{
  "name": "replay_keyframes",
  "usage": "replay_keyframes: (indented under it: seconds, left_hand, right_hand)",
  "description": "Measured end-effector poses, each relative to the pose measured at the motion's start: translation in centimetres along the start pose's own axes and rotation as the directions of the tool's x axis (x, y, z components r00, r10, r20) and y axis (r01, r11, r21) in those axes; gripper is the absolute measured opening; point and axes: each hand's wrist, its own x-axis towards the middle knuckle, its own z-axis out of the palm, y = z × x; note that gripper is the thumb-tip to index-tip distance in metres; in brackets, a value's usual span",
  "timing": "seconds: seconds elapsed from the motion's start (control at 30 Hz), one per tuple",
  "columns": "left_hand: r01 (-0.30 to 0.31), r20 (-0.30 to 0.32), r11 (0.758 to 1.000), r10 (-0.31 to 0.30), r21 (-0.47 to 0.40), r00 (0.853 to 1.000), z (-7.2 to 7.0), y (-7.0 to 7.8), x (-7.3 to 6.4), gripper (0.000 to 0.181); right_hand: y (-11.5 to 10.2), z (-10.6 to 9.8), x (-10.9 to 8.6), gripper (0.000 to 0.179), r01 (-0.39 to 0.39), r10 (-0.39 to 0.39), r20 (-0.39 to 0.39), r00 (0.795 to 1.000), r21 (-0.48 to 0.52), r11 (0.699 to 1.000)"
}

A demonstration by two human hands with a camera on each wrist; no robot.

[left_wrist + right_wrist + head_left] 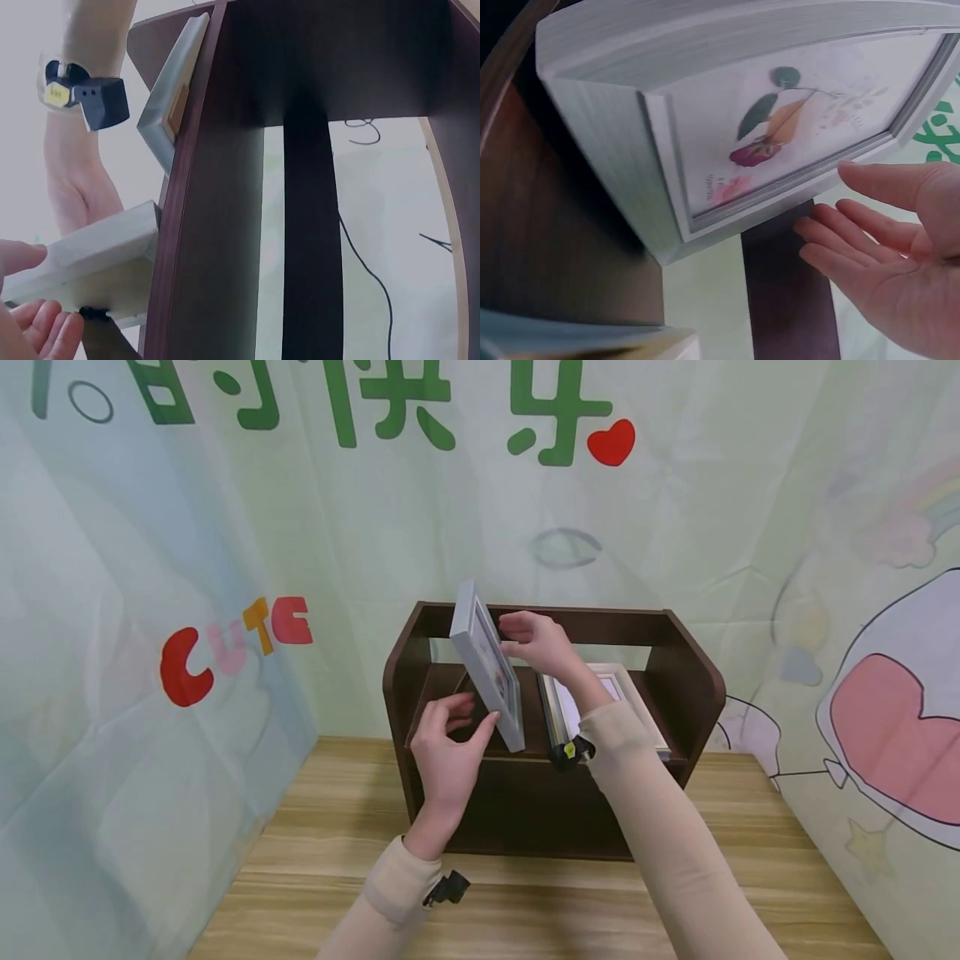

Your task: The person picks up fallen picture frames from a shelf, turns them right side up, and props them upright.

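A grey picture frame (pixel 459 625) with a pressed-rose picture (pixel 765 142) stands tilted on the upper shelf of a dark brown rack (pixel 540 810). Low at the frame's near edge is my left hand (pixel 442 760), its thumb by the front side and its loosely bent fingers behind. A dark support leg (pixel 106 337) reaches down from the frame's back in the left wrist view. My right hand (pixel 543 647) is beside the upper picture side, fingers relaxed and thumb tip right at the frame's border in the right wrist view.
More frames, among them a pale one (pixel 637 702), lean on the shelf's right half, partly behind my right wrist. The rack's side panels (pixel 693 693) and back rail (pixel 600 620) enclose the shelf. It stands on a wood-grain table (pixel 315 877) before a printed cloth (pixel 360 543).
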Motion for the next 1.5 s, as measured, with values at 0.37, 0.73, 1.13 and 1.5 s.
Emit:
replay_keyframes:
  seconds: [0.37, 0.73, 1.13, 1.5]
  left_hand:
    - [0.032, 0.075, 0.998, -0.036, 0.056, 0.997, 1.2, 0.0, -0.9, 0.036]
    - [0.05, 0.065, 0.994, -0.057, 0.099, 0.996, 1.8, 0.0, -1.1, 0.035]
    - [0.064, 0.02, 0.992, -0.067, 0.113, 0.998, 0.2, -0.7, -0.2, 0.028]
    - [0.124, 0.065, 0.989, -0.13, 0.085, 0.989, -1.8, -1.9, 1.3, 0.027]
  right_hand:
    - [0.7, 0.4, -0.1, 0.053, -0.075, 0.073, 0.12, 0.99, 0.014, 0.997]
    - [0.8, 0.3, -0.1, 0.052, -0.088, 0.086, 0.128, 0.988, 0.008, 0.996]
    - [1.1, -0.2, -0.6, 0.052, -0.09, 0.094, 0.112, 0.989, -0.037, 0.995]
    - [1.6, -0.8, -1.5, 0.05, -0.124, 0.125, 0.076, 0.989, -0.024, 0.992]
